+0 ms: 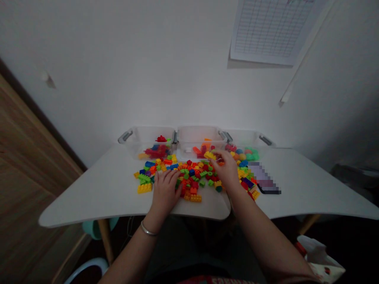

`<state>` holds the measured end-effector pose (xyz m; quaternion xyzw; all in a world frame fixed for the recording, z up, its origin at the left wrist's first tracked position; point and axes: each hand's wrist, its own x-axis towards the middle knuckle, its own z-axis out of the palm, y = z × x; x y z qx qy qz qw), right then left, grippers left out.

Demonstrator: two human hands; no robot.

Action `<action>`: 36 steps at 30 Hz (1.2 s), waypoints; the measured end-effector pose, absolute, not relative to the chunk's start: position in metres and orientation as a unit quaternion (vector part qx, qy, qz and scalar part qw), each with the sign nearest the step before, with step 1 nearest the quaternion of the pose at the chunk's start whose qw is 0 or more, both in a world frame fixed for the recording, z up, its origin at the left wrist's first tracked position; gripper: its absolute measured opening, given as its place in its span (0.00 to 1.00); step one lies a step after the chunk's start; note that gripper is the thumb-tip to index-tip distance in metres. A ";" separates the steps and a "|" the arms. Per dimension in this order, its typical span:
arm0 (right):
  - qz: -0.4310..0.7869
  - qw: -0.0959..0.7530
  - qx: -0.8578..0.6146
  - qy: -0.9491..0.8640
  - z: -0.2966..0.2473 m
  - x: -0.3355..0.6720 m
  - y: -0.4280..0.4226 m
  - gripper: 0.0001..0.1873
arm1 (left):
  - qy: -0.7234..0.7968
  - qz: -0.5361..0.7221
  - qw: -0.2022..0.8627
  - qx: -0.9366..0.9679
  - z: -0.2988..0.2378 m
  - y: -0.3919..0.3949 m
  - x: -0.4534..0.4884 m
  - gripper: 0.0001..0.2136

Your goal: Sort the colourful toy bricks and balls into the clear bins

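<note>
- Presently, the two hands work apart, each with a separate position over the white desk [97, 193].
- Right hand [227, 169]: the thumb and fingers are closed on a yellow brick [209, 155], raised at the far side of the brick pile [194, 184]. The grip is a fingertip pinch – probably chosen because the part is small, and it leaves most of the brick exposed.
- Left hand [166, 188]: palm down on the near left part of the pile, fingers slightly spread. Whether a piece is gripped beneath cannot be told; the palm hides it. The low posture appears suited to steadying or sorting through loose parts.
- Brick pile: mixed colours, spread between the forearms and the bins. This central placement presumably keeps all parts within reach of both hands.
- Bins: the left bin [148, 133], middle bin [194, 135] and right bin [247, 137] stand in a row at the wall. Each contains some pieces; rounded ones show in the right bin. The rear location likely leaves the front area free for handling.
- Yellow brick relative to the middle bin: near its front right corner – over the rim or short of it cannot be determined.
</note>
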<state>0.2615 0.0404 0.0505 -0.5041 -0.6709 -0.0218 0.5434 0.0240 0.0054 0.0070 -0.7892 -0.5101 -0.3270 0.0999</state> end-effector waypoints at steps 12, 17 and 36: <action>-0.027 0.348 -0.655 -0.670 0.113 0.272 0.139 0.20 | -0.529 -0.332 0.131 -0.770 0.003 0.006 0.021 0.13; 0.021 0.211 -0.687 -0.695 0.119 0.271 0.142 0.19 | -0.527 -0.336 0.117 -0.772 0.000 0.009 0.018 0.13; -0.042 0.425 -0.514 -0.744 0.102 0.280 0.111 0.16 | -0.536 -0.325 0.081 -0.775 -0.003 0.014 0.017 0.11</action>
